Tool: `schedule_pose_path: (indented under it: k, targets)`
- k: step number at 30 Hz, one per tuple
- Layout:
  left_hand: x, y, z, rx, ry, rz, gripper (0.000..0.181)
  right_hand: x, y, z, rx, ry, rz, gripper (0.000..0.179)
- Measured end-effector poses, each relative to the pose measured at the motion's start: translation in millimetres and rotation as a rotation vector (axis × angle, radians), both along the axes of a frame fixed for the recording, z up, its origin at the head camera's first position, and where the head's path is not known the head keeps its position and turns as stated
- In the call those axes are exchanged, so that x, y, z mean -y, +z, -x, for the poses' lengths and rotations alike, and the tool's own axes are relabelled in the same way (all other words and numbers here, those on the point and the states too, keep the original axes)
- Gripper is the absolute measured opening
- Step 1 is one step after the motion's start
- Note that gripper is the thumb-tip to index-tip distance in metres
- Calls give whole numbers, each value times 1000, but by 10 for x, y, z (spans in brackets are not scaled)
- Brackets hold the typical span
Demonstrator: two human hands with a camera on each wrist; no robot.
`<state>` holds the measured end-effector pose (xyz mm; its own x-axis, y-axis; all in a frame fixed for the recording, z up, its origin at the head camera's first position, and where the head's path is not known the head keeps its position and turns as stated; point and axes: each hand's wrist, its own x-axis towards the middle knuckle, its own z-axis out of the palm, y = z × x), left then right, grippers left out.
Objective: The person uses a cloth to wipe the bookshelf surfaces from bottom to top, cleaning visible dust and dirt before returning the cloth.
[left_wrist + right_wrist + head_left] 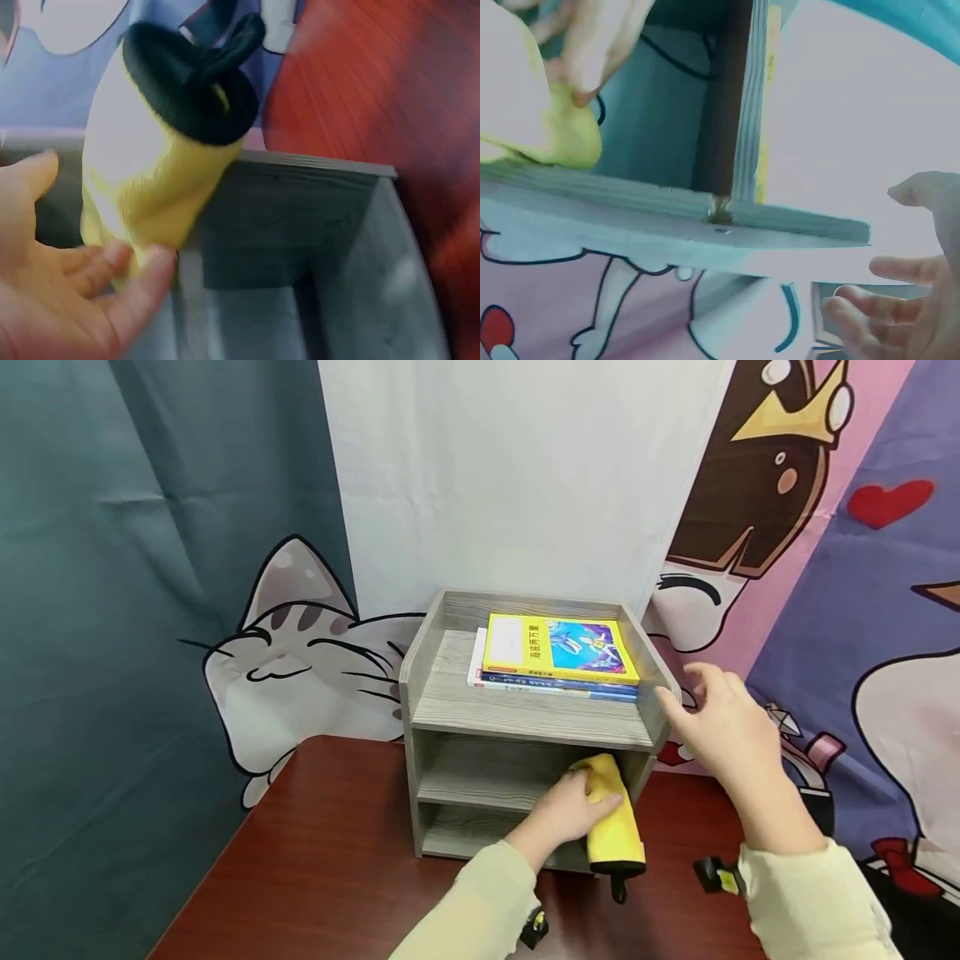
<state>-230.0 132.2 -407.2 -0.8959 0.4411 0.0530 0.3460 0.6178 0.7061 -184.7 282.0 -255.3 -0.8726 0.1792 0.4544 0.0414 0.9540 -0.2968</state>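
My left hand (572, 808) grips a yellow cylindrical cloth pouch (613, 827) at the right side of the shelf's middle opening. The pouch has a black end with a black loop, which hangs down over the shelf front. In the left wrist view, fingers and thumb of the left hand (82, 292) lie about the lower part of the pouch (161, 180). My right hand (723, 722) is raised beside the shelf's upper right edge, fingers loosely bent and holding nothing. The right wrist view shows this hand (907, 292) apart from the side panel.
The grey wooden desk shelf (491, 714) stands on a dark red table (322, 860). Several books lie stacked on its top, a yellow one (558, 647) uppermost. Behind hangs a printed curtain (510, 477) with a cat and cartoon figures.
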Motion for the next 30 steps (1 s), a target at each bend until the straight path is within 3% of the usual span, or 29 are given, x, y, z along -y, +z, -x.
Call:
schedule_pose_path:
  k: [4, 8, 12, 16, 19, 22, 24, 30]
  targets:
    - [-234, 17, -116, -161, 109, 435, 92, -13, 28, 221, 158, 32, 45, 81]
    - [-451, 62, -181, -236, 190, 745, 104, 37, 19, 349, 188, 37, 57, 76]
    - [-612, 95, -191, -298, 228, 908, 90, 58, 15, 402, 184, 34, 69, 68]
    - [-640, -11, -168, -418, 242, 952, 71, 27, -8, 419, 175, 47, 97, 64]
    - [-565, -89, -151, -472, 206, 888, 70, -10, -57, 428, 137, 64, 88, 60]
    - [-487, -117, -136, -423, 165, 711, 75, -30, -100, 434, 85, 67, 61, 56]
    - [-435, -115, -126, -344, 149, 515, 75, -34, -120, 438, 54, 64, 47, 55]
    - [-283, -156, -46, -53, 64, -70, 51, -25, -143, 445, 33, 67, 55, 53]
